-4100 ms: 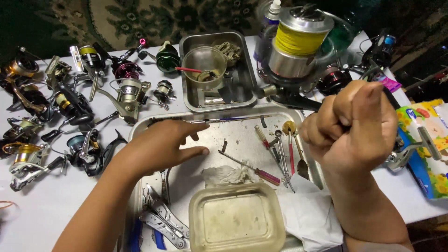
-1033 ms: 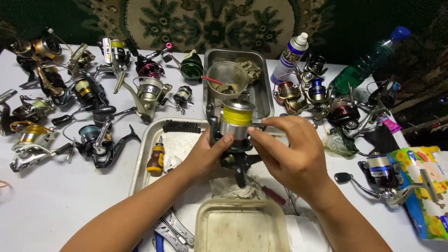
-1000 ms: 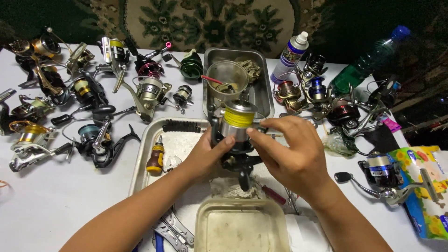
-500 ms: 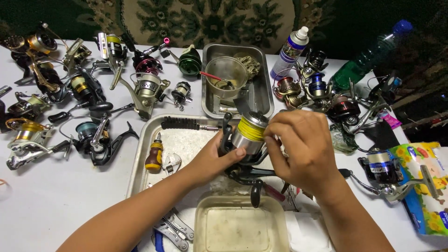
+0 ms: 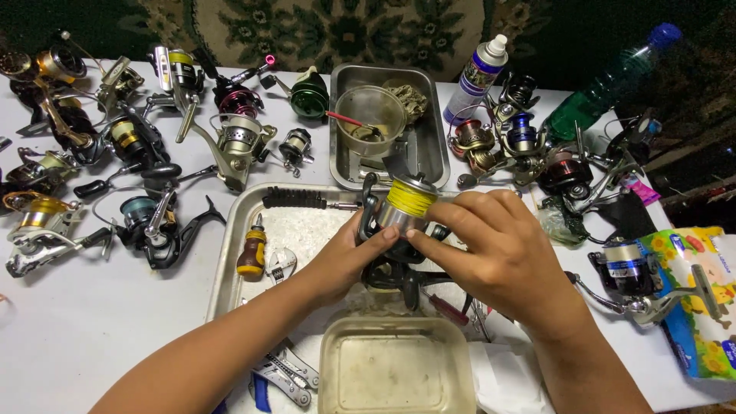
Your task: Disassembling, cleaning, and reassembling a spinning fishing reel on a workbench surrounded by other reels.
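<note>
A black and silver spinning reel (image 5: 399,222) with yellow line on its spool is held over the large metal tray (image 5: 230,253). My left hand (image 5: 345,257) grips the reel's body from the left and below. My right hand (image 5: 491,249) wraps around the reel from the right, with its fingertips on the silver skirt of the spool. A small yellow-handled screwdriver (image 5: 251,249) and a black-handled tool (image 5: 295,199) lie in the tray to the left.
A clear plastic tub (image 5: 395,376) sits at the tray's near edge. A smaller steel tray (image 5: 429,153) with a bowl (image 5: 372,111) stands behind. Several reels (image 5: 146,222) crowd the left and right (image 5: 521,142). A spray can (image 5: 475,77), green bottle (image 5: 606,80) and pliers (image 5: 280,372) lie around.
Four seconds ago my hands were apart and the reel was raised close to the camera. Since then both hands closed on it over the tray, and my right hand shifted around the spool.
</note>
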